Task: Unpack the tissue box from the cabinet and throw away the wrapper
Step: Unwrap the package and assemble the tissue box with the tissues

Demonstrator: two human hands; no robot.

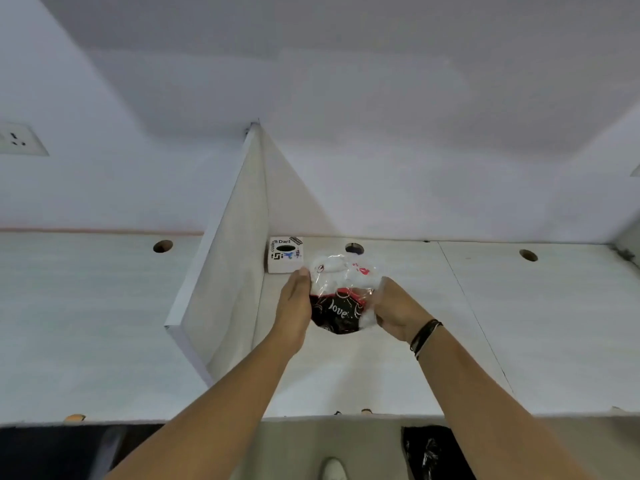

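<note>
Tissue pack (337, 311): dark with red band and white "love" lettering, held above the tabletop.
Wrapper (337, 271): clear crinkled plastic, partly pulled upward off the pack.

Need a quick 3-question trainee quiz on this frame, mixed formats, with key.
1. True or false: the left hand and the right hand both hold the clear plastic wrapper with a black and red "love" print.
2. Multiple choice: the small white tissue box printed "Dart" sits (A) against the upright white divider panel, (B) on the floor, (C) inside the black bin bag.
3. Fill in: the right wrist wears a black ____.

Key: 1 true; 2 A; 3 wristband.
</note>
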